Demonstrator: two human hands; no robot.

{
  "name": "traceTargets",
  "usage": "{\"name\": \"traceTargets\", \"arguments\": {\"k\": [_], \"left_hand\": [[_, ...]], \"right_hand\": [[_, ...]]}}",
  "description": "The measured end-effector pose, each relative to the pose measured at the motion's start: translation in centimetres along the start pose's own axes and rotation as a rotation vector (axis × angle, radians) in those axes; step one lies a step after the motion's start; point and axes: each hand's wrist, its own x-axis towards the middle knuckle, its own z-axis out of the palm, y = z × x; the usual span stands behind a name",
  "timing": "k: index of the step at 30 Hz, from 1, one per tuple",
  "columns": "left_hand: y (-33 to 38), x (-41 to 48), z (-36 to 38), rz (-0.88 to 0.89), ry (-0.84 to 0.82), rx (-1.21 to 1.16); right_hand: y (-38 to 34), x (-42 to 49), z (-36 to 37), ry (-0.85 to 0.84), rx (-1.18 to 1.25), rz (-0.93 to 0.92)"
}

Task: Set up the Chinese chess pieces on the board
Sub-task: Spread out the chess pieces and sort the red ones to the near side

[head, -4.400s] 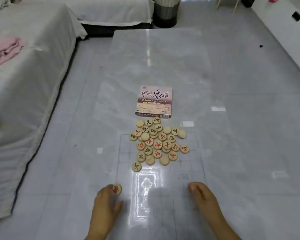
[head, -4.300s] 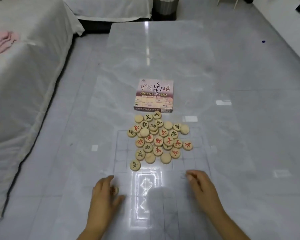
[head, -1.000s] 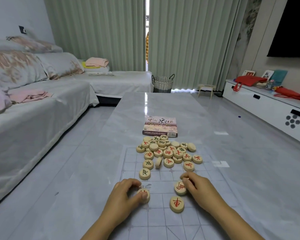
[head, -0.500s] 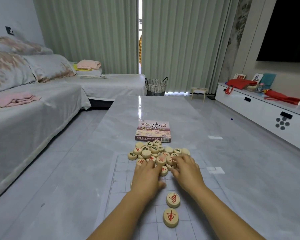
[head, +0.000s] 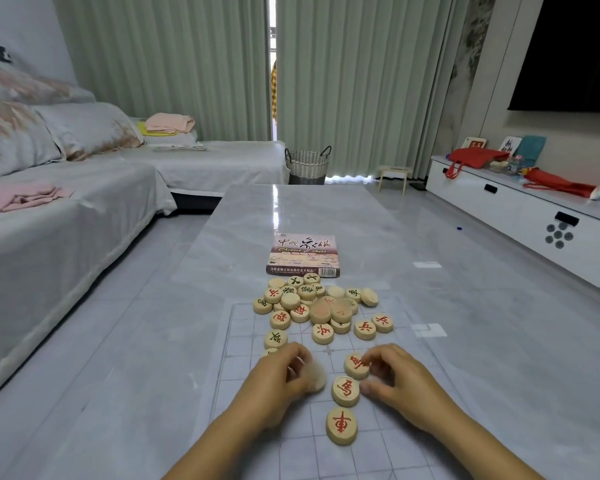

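A thin, see-through board [head: 250, 344] with pale grid lines lies flat on the marble table. A heap of round wooden pieces [head: 317, 304] with red or dark characters sits at its far end. My left hand [head: 278, 382] is curled around a blurred pale piece [head: 316, 377]. My right hand [head: 399, 386] pinches a red-marked piece [head: 355, 365] at its fingertips. Two red pieces lie flat near me, a horse [head: 345, 391] and a chariot [head: 341, 426].
The game's box [head: 303, 254] lies beyond the heap. A sheet-covered sofa [head: 66, 216] runs along the left. A wicker basket [head: 307, 166] stands past the table's far end, and a white cabinet [head: 520, 209] lines the right wall.
Both hands have pulled back from the heap toward me, each with a piece in its fingers. The camera view shifted slightly; the two red pieces near me stay where they were.
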Motion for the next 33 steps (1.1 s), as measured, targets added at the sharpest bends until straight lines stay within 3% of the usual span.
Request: {"name": "traceTargets", "arguments": {"k": [3,7,11,17,20,27,30,33], "left_hand": [[-0.4,0.0,-0.1,0.037,0.08,0.231],[-0.8,1.4,-0.3,0.07,0.208,0.224],[0.0,4.5,-0.3,0.155,0.27,0.363],[1.5,9.3,0.4,0.18,0.148,0.542],[0.8,9.7,0.5,0.187,0.039,0.645],[-1.2,5.8,-1.9,0.199,0.133,0.559],[-1.9,3.5,-2.8,0.168,0.047,0.553],[-1.5,2.4,-2.5,0.184,-0.048,0.552]], "right_hand": [[-0.6,0.7,-0.9,0.021,0.023,-0.008],[-1.2,5.1,-1.0,0.199,-0.088,-0.057],[-1.8,9.1,0.5,0.123,-0.202,-0.063],[-0.7,6.5,-0.3,0.191,-0.1,-0.023],[1.0,3.0,-1.3,0.05,-0.078,0.019],[2.1,0.4,-1.7,-0.069,0.013,0.014],[1.0,1.7,-1.6,0.052,0.173,0.032],[1.0,5.2,-1.3,0.222,0.05,0.012]]}}
